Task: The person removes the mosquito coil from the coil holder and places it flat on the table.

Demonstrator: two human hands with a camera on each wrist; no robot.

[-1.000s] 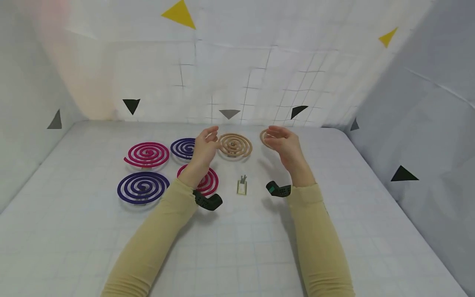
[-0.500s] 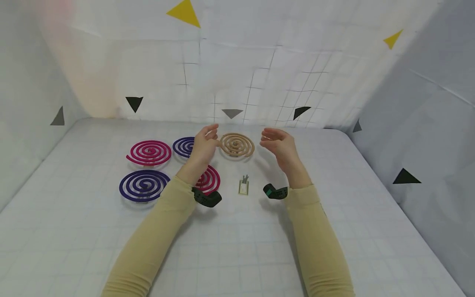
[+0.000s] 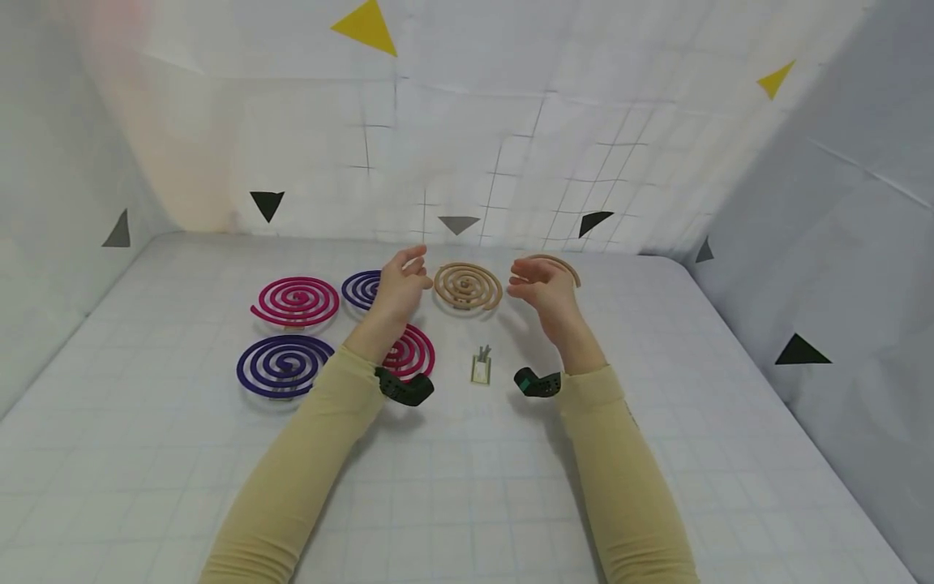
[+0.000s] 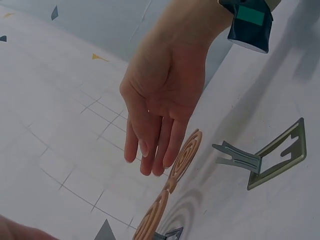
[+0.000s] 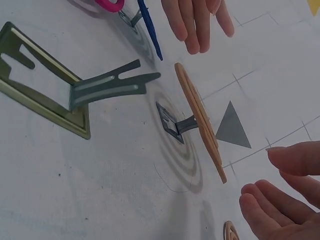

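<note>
Both hands hover with fingers loosely bent, holding nothing. My left hand (image 3: 397,292) is over the left middle, just left of a tan mosquito coil (image 3: 468,286), and partly covers a blue coil (image 3: 361,287) and a pink coil (image 3: 416,353). In the right wrist view, that tan coil (image 5: 200,120) sits raised on a metal stand. My right hand (image 3: 552,300) is right of it and hides most of a second tan coil (image 3: 565,264). Nearer me, between the wrists, stands a bare metal coil stand (image 3: 481,369) with upright prongs.
At the left are another pink coil (image 3: 295,301) and another blue coil (image 3: 284,367), both raised above the table. White walls with coloured triangles (image 3: 458,224) close the back and sides of the white table (image 3: 452,511).
My right hand has drifted slightly left, so the second tan coil's right edge now shows beside it. My left hand stays nearly still. The view has shifted a little.
</note>
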